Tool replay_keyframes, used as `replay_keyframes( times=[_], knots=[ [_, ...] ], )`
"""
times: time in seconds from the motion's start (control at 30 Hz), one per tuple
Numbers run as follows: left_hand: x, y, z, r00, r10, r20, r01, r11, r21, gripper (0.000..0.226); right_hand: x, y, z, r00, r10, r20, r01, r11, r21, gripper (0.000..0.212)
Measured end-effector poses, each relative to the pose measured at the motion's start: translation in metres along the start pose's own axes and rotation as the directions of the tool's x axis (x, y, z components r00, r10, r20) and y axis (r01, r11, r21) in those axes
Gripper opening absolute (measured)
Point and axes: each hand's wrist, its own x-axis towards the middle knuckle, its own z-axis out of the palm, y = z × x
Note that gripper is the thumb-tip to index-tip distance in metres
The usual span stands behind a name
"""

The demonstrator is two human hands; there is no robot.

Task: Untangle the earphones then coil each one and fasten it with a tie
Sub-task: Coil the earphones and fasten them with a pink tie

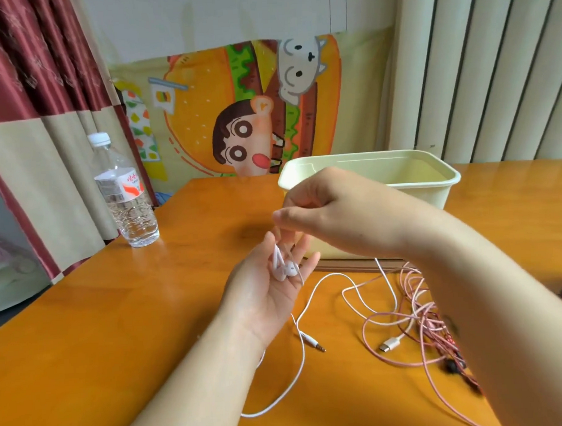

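- Right forearm (520, 347) and left forearm (197, 380) are nearest and enter from the bottom edge. Both are bare and held above the counter (101, 333), which is orange-brown wood.
- White cable (304, 356) lies slack on the counter between the forearms. It makes one loop near the bottom edge and a second arc further back, towards the right.
- Its jack plug (315, 344) lies flat on the counter, free, just right of the left wrist.
- Pink earphones (419, 306) sit in a loose tangle on the counter, partly hidden under the right forearm. A USB-C plug (390, 345) rests at the near-left edge of the tangle. Dark earbuds (451, 366) lie beside the forearm, blurred. The white cable crosses into the tangle; I cannot tell whether the two are knotted.
- Left hand (270, 290) is palm up and raised off the counter. Grip is slack, with the fingers extended. The white earbuds (286, 270) rest side by side on the fingers.
- Right hand (321, 208) is directly above the left hand, knuckles up. Grip is narrow: thumb and fingertips pinch the thin white leads that rise from the earbuds.
- Cream plastic tub (400, 183) stands on the counter behind the hands, without a lid. Its inside is not visible from here.
- Clear water bottle (124, 194) stands upright at the far-left counter edge, with a white cap and a red-and-white label.
- Cartoon burger cloth (236, 111) hangs behind the counter. A dark red and beige curtain (26, 79) is on the left and a pale pleated curtain (492, 58) on the right.
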Motion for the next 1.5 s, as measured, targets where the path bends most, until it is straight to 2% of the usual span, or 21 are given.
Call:
replay_keyframes(
  times=[0.13,0.27,0.4,0.5,0.6,0.67,0.73,0.83,0.93,1.1,1.23,1.33,1.5],
  knots=[
    [0.001,0.005,-0.002,0.999,0.030,-0.009,-0.029,0.991,0.128,0.034,-0.001,-0.001,0.004,0.999,-0.027,0.024,0.028,0.999,-0.039,0.030],
    [-0.009,0.012,0.004,0.987,0.039,0.158,-0.084,0.955,0.283,0.028,0.002,0.002,0.001,0.999,-0.011,-0.039,0.012,0.999,0.034,0.031],
    [-0.017,0.012,0.011,0.969,0.055,0.240,-0.158,0.887,0.434,0.029,0.004,0.006,0.002,0.994,-0.012,-0.113,0.017,0.999,0.048,0.033],
    [-0.019,0.010,0.014,0.966,0.069,0.251,-0.175,0.887,0.427,0.028,0.008,0.012,0.003,0.984,0.001,-0.180,0.012,0.998,0.067,0.035],
    [-0.024,0.015,0.016,0.959,0.026,0.281,-0.139,0.910,0.391,0.028,0.010,0.021,0.002,0.967,-0.024,-0.254,0.035,0.999,0.041,0.036],
    [-0.028,0.019,0.018,0.938,-0.016,0.346,-0.117,0.926,0.360,0.034,0.010,0.026,0.003,0.971,-0.035,-0.235,0.051,0.997,0.061,0.036],
    [-0.031,0.022,0.020,0.917,-0.034,0.397,-0.114,0.932,0.343,0.038,0.010,0.029,0.007,0.983,-0.036,-0.182,0.065,0.986,0.156,0.038],
    [-0.031,0.024,0.019,0.918,-0.030,0.395,-0.117,0.932,0.343,0.037,0.012,0.033,0.014,0.987,-0.025,-0.161,0.077,0.944,0.321,0.038],
    [-0.030,0.027,0.016,0.913,-0.055,0.404,-0.100,0.930,0.353,0.037,0.015,0.036,0.023,0.983,-0.001,-0.185,0.071,0.925,0.373,0.038],
    [-0.026,0.028,0.013,0.927,-0.106,0.360,-0.074,0.888,0.454,0.034,0.015,0.029,0.024,0.939,-0.032,-0.342,0.162,0.918,0.362,0.029],
    [-0.026,0.027,0.013,0.931,-0.105,0.349,-0.072,0.886,0.458,0.034,0.015,0.028,0.022,0.945,-0.040,-0.326,0.173,0.905,0.389,0.029],
    [-0.025,0.026,0.012,0.936,-0.050,0.347,-0.120,0.885,0.450,0.032,0.016,0.030,0.020,0.942,-0.064,-0.329,0.194,0.905,0.379,0.031],
    [-0.028,0.027,0.011,0.911,-0.049,0.410,-0.180,0.847,0.500,0.030,0.015,0.032,0.015,0.934,-0.093,-0.345,0.214,0.918,0.332,0.031]
  ],
)
